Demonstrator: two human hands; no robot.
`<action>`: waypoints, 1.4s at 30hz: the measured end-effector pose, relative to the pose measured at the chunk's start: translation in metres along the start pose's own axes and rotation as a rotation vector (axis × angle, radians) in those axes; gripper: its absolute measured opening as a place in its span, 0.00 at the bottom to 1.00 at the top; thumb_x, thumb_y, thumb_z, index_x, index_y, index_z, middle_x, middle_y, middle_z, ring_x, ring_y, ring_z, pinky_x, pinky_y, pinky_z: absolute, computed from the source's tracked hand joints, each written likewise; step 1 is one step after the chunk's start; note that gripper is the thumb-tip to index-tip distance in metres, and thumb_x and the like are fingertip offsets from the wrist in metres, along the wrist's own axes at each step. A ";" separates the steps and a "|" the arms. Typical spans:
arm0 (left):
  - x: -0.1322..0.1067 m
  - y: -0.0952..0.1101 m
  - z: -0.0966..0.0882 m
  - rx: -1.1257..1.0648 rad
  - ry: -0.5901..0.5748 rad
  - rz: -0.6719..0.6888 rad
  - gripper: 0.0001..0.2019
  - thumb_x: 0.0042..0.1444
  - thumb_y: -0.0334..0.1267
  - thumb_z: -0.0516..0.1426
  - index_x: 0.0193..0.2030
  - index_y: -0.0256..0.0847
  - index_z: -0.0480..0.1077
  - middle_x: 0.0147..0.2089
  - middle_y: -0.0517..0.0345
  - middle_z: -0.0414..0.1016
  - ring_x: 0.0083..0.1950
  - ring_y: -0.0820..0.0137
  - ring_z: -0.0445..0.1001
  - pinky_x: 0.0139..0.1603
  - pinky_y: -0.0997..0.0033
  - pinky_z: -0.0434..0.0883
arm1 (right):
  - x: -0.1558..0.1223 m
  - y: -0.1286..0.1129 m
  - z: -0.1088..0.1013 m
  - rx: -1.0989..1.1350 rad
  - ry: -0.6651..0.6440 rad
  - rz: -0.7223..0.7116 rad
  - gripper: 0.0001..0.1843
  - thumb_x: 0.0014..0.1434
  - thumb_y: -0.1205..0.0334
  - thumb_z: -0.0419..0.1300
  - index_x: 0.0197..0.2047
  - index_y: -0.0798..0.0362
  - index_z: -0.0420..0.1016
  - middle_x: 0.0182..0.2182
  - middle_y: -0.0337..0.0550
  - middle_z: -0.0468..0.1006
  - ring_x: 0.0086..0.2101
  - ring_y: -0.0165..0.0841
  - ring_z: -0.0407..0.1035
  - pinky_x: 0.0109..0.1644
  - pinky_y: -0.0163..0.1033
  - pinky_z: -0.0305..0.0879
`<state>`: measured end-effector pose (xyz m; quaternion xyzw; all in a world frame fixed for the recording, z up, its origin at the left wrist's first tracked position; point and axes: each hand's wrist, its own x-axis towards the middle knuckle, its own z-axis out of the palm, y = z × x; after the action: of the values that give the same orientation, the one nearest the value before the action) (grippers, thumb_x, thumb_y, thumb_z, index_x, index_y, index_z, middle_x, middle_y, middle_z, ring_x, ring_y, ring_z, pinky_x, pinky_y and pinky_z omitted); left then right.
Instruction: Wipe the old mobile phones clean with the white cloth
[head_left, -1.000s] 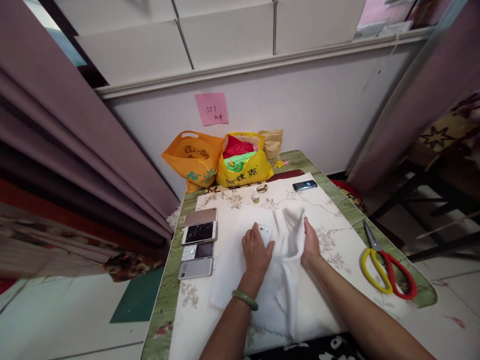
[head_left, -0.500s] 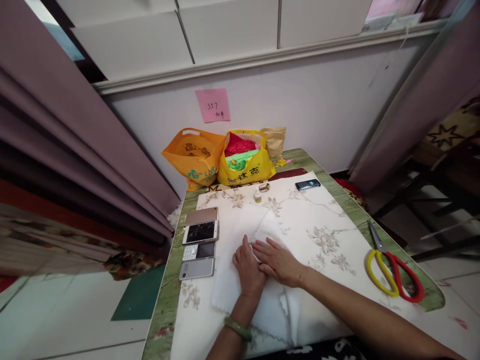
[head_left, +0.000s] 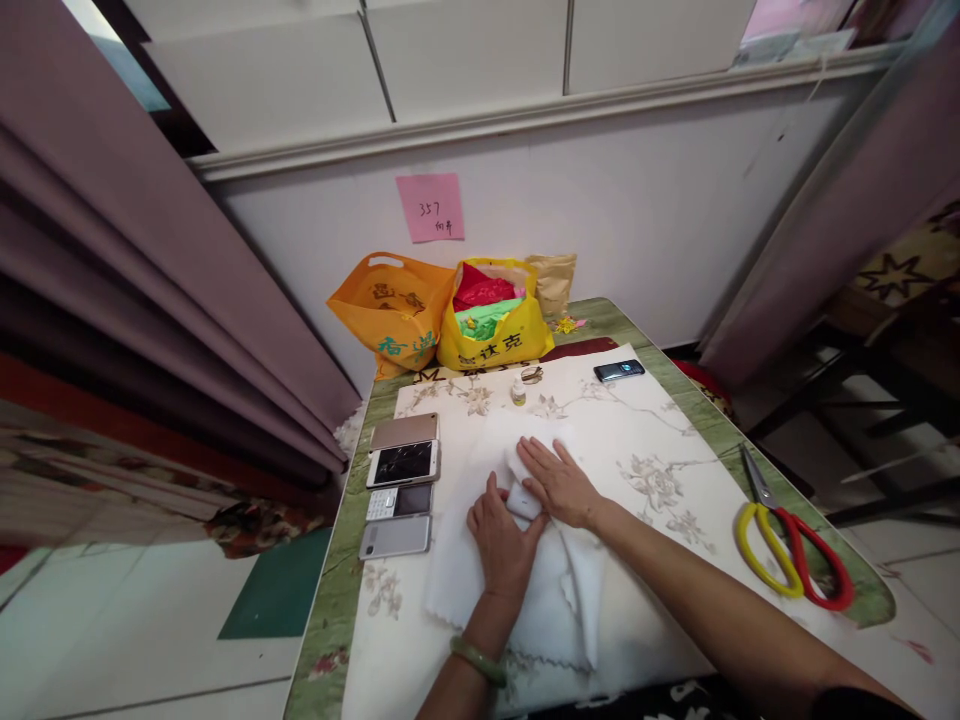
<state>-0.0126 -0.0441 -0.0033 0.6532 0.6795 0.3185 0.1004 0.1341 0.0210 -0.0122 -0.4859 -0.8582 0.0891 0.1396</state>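
A white cloth [head_left: 465,570] with a zigzag edge lies partly folded on the table in front of me. My left hand [head_left: 501,540] rests on its middle, fingers apart and thumb spread to the right. Above it, my right hand [head_left: 561,485] lies flat with fingers stretched out, pressing a turned-over part of the cloth. Between the hands shows a small pale, smooth patch [head_left: 523,502] with a tiny dark mark. Whether it is a separate thing or a fold of cloth, I cannot tell.
Several phones [head_left: 403,463] lie stacked in a column at left; a dark phone [head_left: 619,370] lies at the far right. Scissors [head_left: 784,545] with yellow and red handles sit at right. A small bottle [head_left: 518,390], an orange bag [head_left: 397,310] and a yellow bag [head_left: 495,345] stand toward the back.
My right hand has moved up and slightly right, away from my left hand, uncovering the pale patch between them. The left hand has hardly moved; its thumb now shows spread.
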 end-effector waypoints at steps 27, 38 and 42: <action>-0.001 -0.010 0.002 -0.019 -0.007 0.033 0.39 0.50 0.44 0.60 0.66 0.36 0.50 0.50 0.45 0.71 0.52 0.54 0.67 0.57 0.50 0.59 | -0.033 -0.021 -0.017 0.095 -0.008 -0.042 0.30 0.69 0.50 0.43 0.71 0.48 0.44 0.68 0.46 0.52 0.67 0.40 0.45 0.68 0.60 0.22; -0.001 -0.007 0.002 0.022 -0.003 0.036 0.36 0.51 0.40 0.59 0.65 0.34 0.51 0.50 0.46 0.70 0.53 0.57 0.67 0.58 0.52 0.59 | -0.007 -0.018 -0.011 0.085 -0.039 -0.066 0.28 0.70 0.47 0.41 0.69 0.44 0.53 0.66 0.41 0.59 0.66 0.38 0.49 0.68 0.59 0.20; -0.002 -0.007 0.001 0.029 0.003 0.058 0.36 0.52 0.46 0.59 0.64 0.34 0.52 0.48 0.48 0.71 0.52 0.57 0.68 0.57 0.52 0.59 | -0.002 -0.010 -0.003 0.025 0.036 0.083 0.33 0.68 0.43 0.41 0.70 0.49 0.49 0.67 0.45 0.55 0.66 0.40 0.47 0.68 0.60 0.23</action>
<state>-0.0174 -0.0450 -0.0080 0.6737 0.6648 0.3125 0.0807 0.1277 0.0144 -0.0071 -0.5208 -0.8335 0.0968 0.1571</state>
